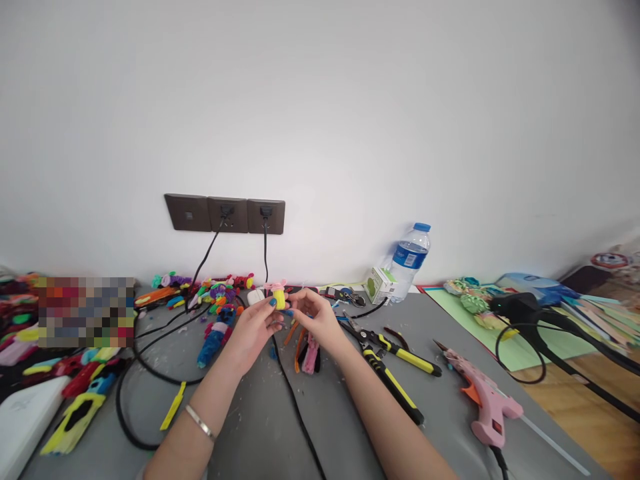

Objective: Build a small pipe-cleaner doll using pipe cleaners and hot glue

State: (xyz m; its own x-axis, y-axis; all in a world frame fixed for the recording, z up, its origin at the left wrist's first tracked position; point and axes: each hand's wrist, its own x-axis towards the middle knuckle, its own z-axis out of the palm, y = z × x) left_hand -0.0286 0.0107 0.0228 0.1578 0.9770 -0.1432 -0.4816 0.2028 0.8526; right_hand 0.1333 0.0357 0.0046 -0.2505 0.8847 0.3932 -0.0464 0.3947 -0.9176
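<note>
A small pink and yellow pipe-cleaner figure (pixel 279 298) is held up above the grey table, in front of the wall. My left hand (pixel 259 328) pinches it from the left, thumb on its near side and the other fingers curled beneath. From the right, my right hand (pixel 316 319) closes its thumb and fingertips at the figure's edge; the exact contact there is partly hidden. Below the hands lies a bundle of pink, black and orange pipe cleaners (pixel 311 353). A blue pipe-cleaner piece (pixel 210 347) rests left of my left hand.
Yellow-black pliers (pixel 393 383) and smaller cutters (pixel 410 357) lie to the right, beside a pink glue gun (pixel 493 407). A water bottle (pixel 411 263) and small box (pixel 380 285) stand by the wall. Black cables (pixel 295 393) cross the table (pixel 250 427). Pipe cleaners (pixel 75 420) pile up left.
</note>
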